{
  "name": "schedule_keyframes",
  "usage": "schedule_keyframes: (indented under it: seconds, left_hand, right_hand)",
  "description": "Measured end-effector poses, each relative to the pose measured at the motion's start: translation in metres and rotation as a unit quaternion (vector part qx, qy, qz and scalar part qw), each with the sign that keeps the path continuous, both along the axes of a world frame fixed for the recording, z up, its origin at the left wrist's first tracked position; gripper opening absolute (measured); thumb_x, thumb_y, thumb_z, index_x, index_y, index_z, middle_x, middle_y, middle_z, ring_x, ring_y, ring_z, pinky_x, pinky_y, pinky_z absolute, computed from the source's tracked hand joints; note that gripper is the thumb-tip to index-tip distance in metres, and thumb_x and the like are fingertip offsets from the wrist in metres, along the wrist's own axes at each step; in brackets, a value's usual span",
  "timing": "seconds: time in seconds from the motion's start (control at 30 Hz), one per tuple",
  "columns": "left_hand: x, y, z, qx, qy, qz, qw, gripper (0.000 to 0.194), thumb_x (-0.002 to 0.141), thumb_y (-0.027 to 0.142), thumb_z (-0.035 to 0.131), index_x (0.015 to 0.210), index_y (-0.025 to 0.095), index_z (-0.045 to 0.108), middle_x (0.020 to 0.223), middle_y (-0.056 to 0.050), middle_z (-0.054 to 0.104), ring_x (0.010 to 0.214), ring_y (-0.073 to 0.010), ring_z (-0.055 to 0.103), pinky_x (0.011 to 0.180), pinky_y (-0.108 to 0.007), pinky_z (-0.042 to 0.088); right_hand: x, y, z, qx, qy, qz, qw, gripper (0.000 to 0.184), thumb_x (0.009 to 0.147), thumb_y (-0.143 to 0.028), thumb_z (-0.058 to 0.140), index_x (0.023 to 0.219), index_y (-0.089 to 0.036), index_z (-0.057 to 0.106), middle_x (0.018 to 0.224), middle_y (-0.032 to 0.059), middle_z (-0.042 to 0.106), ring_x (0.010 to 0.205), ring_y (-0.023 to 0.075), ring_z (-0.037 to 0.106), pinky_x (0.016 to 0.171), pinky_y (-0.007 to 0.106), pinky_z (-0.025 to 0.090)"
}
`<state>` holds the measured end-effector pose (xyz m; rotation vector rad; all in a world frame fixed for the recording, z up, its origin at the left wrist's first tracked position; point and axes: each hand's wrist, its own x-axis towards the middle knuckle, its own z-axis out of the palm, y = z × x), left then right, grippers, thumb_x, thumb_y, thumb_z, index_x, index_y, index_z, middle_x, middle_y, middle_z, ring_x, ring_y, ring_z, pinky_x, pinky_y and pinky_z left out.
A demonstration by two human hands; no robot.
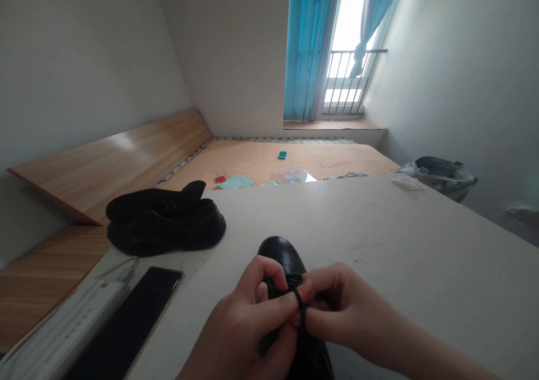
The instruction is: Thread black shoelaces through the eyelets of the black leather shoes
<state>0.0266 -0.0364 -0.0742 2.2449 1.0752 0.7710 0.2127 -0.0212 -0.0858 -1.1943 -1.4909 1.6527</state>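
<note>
A black leather shoe (280, 252) stands on the white table in front of me, its toe pointing away. Both hands meet over its lacing, hiding most of the middle of the shoe. A dark shoelace (301, 307) loops across the fingertips. My left hand (256, 318) is closed, its fingers pinching at the lace. From the right, my right hand (337, 304) pinches the same shoelace between thumb and fingers. Further left lies another black shoe (185, 228), with a dark flat insole-shaped piece (138, 203) resting on top of it.
A phone (130, 318) and a white power strip (88, 312) lie at the left of the white table (404, 273). Beyond it is a bed (244, 155) with small papers. A bag-lined bin (442, 175) stands past the right edge, near a small white packet (408, 183).
</note>
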Motion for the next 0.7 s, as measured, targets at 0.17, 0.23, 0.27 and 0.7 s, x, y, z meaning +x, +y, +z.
schedule_keyframes:
  seconds: [0.17, 0.23, 0.27, 0.7]
  left_hand:
    - [0.0, 0.007, 0.004, -0.042, -0.061, -0.007, 0.997, 0.018, 0.08, 0.013, 0.054, 0.083, 0.022, 0.069, 0.092, -0.001, 0.055, 0.072, -0.0119, 0.058, 0.064, -0.021, 0.048]
    - [0.0, 0.008, 0.008, -0.067, -0.059, -0.02, 0.996, 0.016, 0.077, 0.01, 0.053, 0.079, 0.021, 0.065, 0.086, 0.0, 0.059, 0.074, -0.0125, 0.06, 0.063, -0.02, 0.047]
    - [-0.001, 0.009, 0.009, -0.072, -0.052, -0.023, 0.996, 0.015, 0.077, 0.01, 0.053, 0.077, 0.021, 0.063, 0.083, 0.001, 0.06, 0.074, -0.0127, 0.061, 0.064, -0.02, 0.046]
    - [-0.009, 0.005, 0.02, -0.005, 0.026, 0.015, 1.0, 0.012, 0.078, 0.011, 0.055, 0.077, 0.022, 0.058, 0.079, 0.004, 0.067, 0.075, -0.0147, 0.064, 0.069, -0.023, 0.045]
  right_hand:
    - [0.001, 0.001, 0.005, -0.026, -0.017, 0.031, 0.999, 0.021, 0.064, -0.024, 0.072, 0.058, -0.015, 0.054, 0.051, -0.007, 0.036, 0.052, 0.0065, 0.028, 0.047, 0.023, 0.017]
    - [0.002, 0.0, 0.006, -0.018, -0.031, 0.027, 0.999, 0.019, 0.064, -0.025, 0.074, 0.061, -0.014, 0.059, 0.051, -0.0068, 0.037, 0.052, 0.0067, 0.029, 0.046, 0.023, 0.017]
    - [0.002, 0.0, 0.007, -0.01, -0.038, 0.024, 0.999, 0.017, 0.064, -0.025, 0.074, 0.063, -0.014, 0.061, 0.052, -0.0065, 0.038, 0.052, 0.0069, 0.03, 0.046, 0.022, 0.018]
    - [0.0, -0.008, 0.016, 0.189, -0.092, 0.041, 0.977, 0.019, 0.078, -0.025, 0.058, 0.062, -0.018, 0.051, 0.055, -0.0042, 0.043, 0.053, 0.009, 0.039, 0.048, 0.021, 0.029]
